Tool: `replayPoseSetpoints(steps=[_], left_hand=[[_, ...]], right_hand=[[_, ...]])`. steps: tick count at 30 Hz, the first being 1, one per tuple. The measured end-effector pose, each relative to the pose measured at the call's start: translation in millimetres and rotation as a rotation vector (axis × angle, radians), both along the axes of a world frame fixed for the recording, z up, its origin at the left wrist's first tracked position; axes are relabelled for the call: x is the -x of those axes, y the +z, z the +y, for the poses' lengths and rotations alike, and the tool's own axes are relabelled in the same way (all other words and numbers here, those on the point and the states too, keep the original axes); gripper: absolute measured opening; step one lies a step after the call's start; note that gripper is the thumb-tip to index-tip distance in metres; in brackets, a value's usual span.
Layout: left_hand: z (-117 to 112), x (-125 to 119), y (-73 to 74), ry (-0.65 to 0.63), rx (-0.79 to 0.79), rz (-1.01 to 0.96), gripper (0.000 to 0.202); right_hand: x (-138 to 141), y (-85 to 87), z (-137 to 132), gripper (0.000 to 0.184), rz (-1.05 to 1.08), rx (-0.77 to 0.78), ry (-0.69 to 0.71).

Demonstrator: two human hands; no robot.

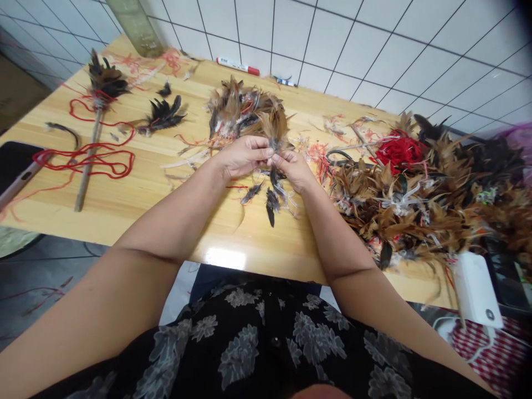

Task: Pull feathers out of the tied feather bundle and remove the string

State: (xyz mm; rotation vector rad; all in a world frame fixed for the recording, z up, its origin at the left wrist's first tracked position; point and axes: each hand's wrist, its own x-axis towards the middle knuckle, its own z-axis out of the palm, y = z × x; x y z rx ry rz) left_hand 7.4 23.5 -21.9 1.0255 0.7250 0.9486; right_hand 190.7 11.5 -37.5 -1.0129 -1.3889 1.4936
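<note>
At bench (166,183) centre | feather tuft (275,132), axis 12–6 o'clock | left hand (243,156) at 9, right hand (294,168) at 3, both hands' fingers pinching it.

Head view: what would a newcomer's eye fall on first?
First, the left hand and the right hand, which pinch a small bunch of brown feathers together over the middle of the light wooden table. Next, the big heap of brown and black feathers at the right, with a red tangle of yarn on its far edge. At the left, a looped red cord crosses a thin wooden stick with dark feathers at its top.
</note>
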Motion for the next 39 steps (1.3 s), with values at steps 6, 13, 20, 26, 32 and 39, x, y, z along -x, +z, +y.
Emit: replayPoseSetpoints(steps=[6, 13, 20, 26, 32, 39], left_hand=[[1, -10, 0.9, 0.135, 0.051, -0.040, 0.035], [-2, -17, 12.0, 0.278, 0.183, -0.089, 0.026], [-8, -22, 12.7, 0.197, 0.206, -0.068, 0.030], [-9, -24, 9.6, 0.154, 0.158, -0.082, 0.028], [-9, -23, 11.9, 0.178, 0.211, -0.133, 0.032], [-9, -25, 13.2, 0.199, 0.119, 0.001, 0.031]], right_hand=[[0, 5.7, -1, 0.062, 0.014, -0.012, -0.014], [1, 1.2, 3, 0.060, 0.057, -0.025, -0.051], [5, -4.2, 3, 0.058, 0.031, -0.021, -0.086], [5, -6.3, 2, 0.063, -0.013, -0.043, -0.095], [4, -1.8, 1, 0.062, -0.017, -0.038, -0.110], [2, -4.6, 4, 0.064, -0.060, -0.050, -0.124]])
